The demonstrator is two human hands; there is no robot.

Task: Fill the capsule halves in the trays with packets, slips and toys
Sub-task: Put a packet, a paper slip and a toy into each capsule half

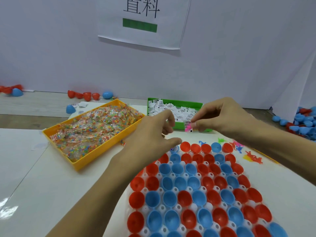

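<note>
A white tray holds several rows of red and blue capsule halves, open side up. My right hand hovers above the tray's far edge and pinches a pink toy with a white slip. My left hand hangs beside it with loosely curled fingers and nothing in it. The yellow tray at the left is full of clear packets of coloured beads. Behind my hands the green tray holds white printed slips. Loose small toys lie right of the capsule tray.
Loose red and blue capsule halves lie along the white back wall, with a bigger pile at the far right. A paper sign hangs on the wall. A few slips lie behind the yellow tray.
</note>
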